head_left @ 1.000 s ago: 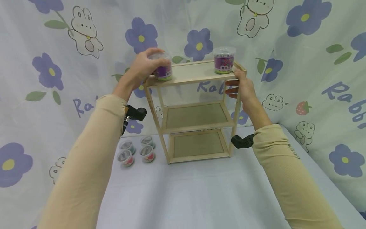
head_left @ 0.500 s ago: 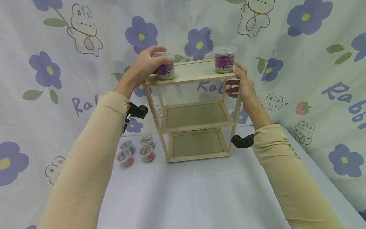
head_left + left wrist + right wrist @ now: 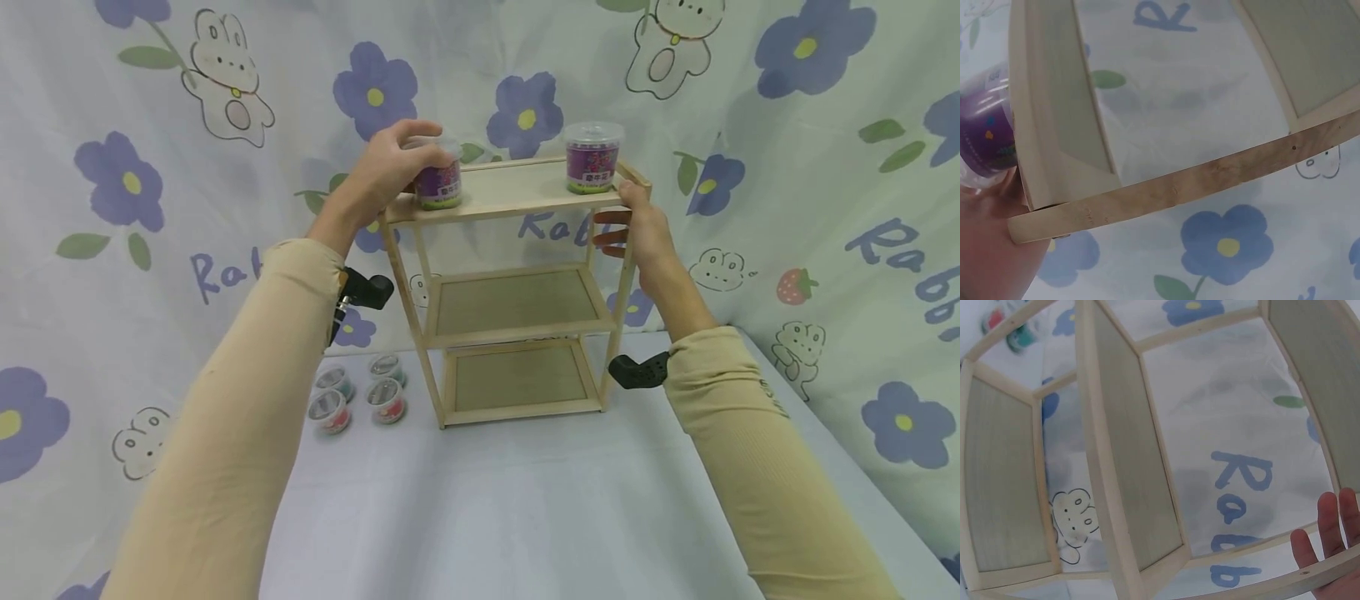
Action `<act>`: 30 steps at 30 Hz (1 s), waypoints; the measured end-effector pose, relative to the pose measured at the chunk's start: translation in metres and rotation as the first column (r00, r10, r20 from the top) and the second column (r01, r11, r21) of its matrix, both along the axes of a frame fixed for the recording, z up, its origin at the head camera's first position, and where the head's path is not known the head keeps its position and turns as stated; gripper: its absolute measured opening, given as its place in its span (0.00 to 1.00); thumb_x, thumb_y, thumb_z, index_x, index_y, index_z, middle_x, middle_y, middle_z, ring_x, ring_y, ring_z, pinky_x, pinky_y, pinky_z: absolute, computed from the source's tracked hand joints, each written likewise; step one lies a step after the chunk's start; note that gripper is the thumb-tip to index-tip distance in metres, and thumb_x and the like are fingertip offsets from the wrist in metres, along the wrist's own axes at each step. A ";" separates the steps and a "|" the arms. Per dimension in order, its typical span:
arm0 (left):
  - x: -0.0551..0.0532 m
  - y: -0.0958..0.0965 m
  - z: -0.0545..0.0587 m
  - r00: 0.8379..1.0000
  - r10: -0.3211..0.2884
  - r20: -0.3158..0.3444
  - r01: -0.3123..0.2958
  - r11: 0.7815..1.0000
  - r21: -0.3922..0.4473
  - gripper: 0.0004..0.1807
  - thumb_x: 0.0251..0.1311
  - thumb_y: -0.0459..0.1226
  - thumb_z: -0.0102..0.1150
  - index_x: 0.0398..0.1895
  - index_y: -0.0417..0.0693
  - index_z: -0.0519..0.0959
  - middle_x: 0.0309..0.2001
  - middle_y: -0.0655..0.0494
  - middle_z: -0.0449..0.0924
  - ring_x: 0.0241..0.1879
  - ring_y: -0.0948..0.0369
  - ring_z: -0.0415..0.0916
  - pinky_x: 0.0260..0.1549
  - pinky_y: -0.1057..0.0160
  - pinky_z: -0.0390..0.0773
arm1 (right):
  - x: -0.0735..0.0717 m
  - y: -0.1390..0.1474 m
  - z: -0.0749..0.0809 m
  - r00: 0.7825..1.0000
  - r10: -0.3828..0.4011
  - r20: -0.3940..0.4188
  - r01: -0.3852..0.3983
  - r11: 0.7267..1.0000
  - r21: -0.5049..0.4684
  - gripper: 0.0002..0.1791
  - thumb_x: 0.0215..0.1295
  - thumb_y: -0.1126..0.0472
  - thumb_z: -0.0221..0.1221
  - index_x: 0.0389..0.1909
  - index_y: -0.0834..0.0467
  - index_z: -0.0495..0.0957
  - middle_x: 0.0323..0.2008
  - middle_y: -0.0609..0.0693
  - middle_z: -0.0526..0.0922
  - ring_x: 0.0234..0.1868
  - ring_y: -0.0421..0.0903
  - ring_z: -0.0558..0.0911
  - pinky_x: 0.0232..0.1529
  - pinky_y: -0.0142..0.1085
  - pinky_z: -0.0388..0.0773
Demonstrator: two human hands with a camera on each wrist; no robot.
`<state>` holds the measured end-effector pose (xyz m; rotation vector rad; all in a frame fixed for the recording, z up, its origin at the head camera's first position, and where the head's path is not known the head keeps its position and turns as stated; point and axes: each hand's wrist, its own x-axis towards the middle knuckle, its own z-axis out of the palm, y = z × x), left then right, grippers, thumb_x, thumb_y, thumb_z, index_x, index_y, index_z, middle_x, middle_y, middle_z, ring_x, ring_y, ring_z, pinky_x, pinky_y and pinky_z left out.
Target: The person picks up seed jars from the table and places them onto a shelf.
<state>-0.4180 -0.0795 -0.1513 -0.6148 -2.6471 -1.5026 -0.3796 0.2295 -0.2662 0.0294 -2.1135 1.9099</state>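
Note:
A three-tier wooden shelf rack (image 3: 517,335) stands on the white cloth. On the left end of its top board is a purple-labelled plastic tub (image 3: 438,185) with a clear lid. My left hand (image 3: 386,167) holds this tub from above and behind its left side, the fingers over the lid. A matching tub (image 3: 592,158) stands upright at the right end of the top board, its label facing front. My right hand (image 3: 643,229) grips the rack's upper right corner, thumb at the top edge; its fingers (image 3: 1330,522) reach behind the post in the right wrist view.
Several small clear-lidded cups (image 3: 387,400), some pink and some teal, stand on the cloth left of the rack. The two lower shelves (image 3: 521,304) carry nothing. A printed curtain (image 3: 465,50) hangs close behind the rack.
The left hand has shifted the left tub slightly right along the top board, and its label now faces more to the front. The right hand keeps its grip at the corner.

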 end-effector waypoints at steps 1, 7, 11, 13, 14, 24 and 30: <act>0.000 0.001 0.000 1.000 -0.001 0.002 0.001 1.000 0.007 0.35 0.62 0.48 0.58 0.73 0.57 0.63 0.71 0.50 0.64 0.64 0.56 0.68 0.65 0.54 0.68 | 0.001 0.000 0.000 1.000 0.001 0.000 -0.001 1.000 -0.002 0.38 0.71 0.33 0.36 0.65 0.58 0.70 0.43 0.45 0.80 0.40 0.46 0.82 0.52 0.42 0.76; -0.001 0.001 -0.002 1.000 -0.013 0.013 0.013 0.999 0.032 0.36 0.62 0.48 0.60 0.74 0.57 0.62 0.72 0.50 0.64 0.64 0.55 0.68 0.65 0.55 0.67 | 0.002 0.001 -0.002 1.000 0.003 -0.003 -0.003 1.000 -0.005 0.38 0.72 0.33 0.36 0.65 0.58 0.70 0.42 0.45 0.80 0.39 0.46 0.82 0.53 0.43 0.76; -0.002 -0.001 -0.004 1.000 -0.021 0.008 0.020 0.999 0.050 0.38 0.61 0.48 0.61 0.75 0.57 0.60 0.72 0.50 0.62 0.65 0.54 0.68 0.66 0.55 0.66 | 0.001 0.001 -0.002 1.000 0.006 -0.005 -0.006 1.000 -0.002 0.38 0.71 0.33 0.36 0.65 0.58 0.70 0.42 0.45 0.80 0.39 0.45 0.82 0.53 0.44 0.75; -0.002 -0.003 -0.004 1.000 -0.026 0.002 0.026 0.997 0.067 0.39 0.62 0.48 0.60 0.75 0.56 0.59 0.73 0.51 0.61 0.66 0.54 0.66 0.66 0.54 0.65 | 0.000 0.001 -0.002 1.000 0.007 -0.008 -0.007 1.000 0.000 0.38 0.72 0.32 0.36 0.65 0.58 0.70 0.42 0.44 0.79 0.39 0.45 0.82 0.53 0.44 0.75; -0.002 -0.005 -0.005 1.000 -0.029 -0.001 0.029 0.997 0.076 0.38 0.62 0.48 0.60 0.75 0.55 0.59 0.73 0.51 0.61 0.66 0.54 0.66 0.67 0.54 0.65 | 0.000 0.001 -0.002 1.000 0.006 -0.009 -0.006 1.000 0.001 0.38 0.72 0.32 0.36 0.64 0.58 0.70 0.42 0.44 0.79 0.39 0.45 0.82 0.53 0.44 0.75; -0.002 -0.015 -0.006 0.998 0.027 -0.048 -0.019 0.988 0.156 0.34 0.64 0.48 0.57 0.73 0.54 0.62 0.72 0.50 0.63 0.66 0.55 0.65 0.64 0.50 0.67 | -0.003 0.002 -0.004 1.000 0.009 -0.011 -0.010 1.000 -0.016 0.37 0.72 0.32 0.37 0.64 0.57 0.70 0.42 0.44 0.80 0.39 0.45 0.82 0.52 0.43 0.75; -0.004 -0.020 -0.010 0.994 0.075 -0.080 -0.057 0.976 0.208 0.32 0.64 0.48 0.57 0.71 0.53 0.65 0.67 0.50 0.69 0.56 0.58 0.71 0.61 0.52 0.69 | -0.004 0.002 -0.004 1.000 -0.001 -0.016 0.001 1.000 -0.001 0.38 0.72 0.32 0.36 0.65 0.56 0.70 0.43 0.45 0.80 0.40 0.47 0.82 0.51 0.41 0.76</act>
